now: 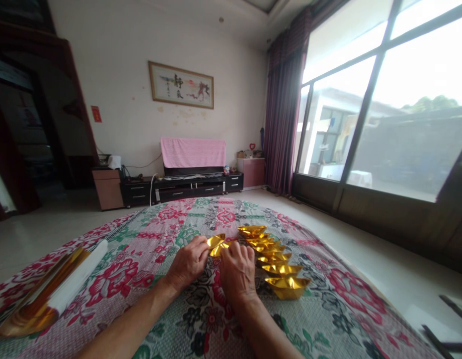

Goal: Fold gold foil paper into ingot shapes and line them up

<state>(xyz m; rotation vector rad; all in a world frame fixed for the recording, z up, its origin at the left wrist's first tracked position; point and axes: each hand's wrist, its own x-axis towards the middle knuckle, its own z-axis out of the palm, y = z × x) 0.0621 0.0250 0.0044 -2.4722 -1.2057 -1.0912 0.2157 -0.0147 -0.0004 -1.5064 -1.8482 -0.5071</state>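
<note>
My left hand (189, 260) is closed on the left end of a folded gold foil paper (217, 245), just above the flowered cloth (152, 259). My right hand (239, 267) is closed on the same paper's right side, and its knuckles hide that end. The paper is partly unfolded into two shiny peaks between my fingers. Close to the right of my right hand, several finished boat-shaped gold foil pieces (288, 285) stand in a row that runs away from me. A stack of flat gold and white sheets (62, 284) lies at the left of the cloth.
The round table's edge (343, 259) curves around at the right. Beyond it, a low black cabinet (189, 192) with a pink cloth (193, 152) stands by the wall. A large window (410, 124) is at the right, and dark bars show at the lower right.
</note>
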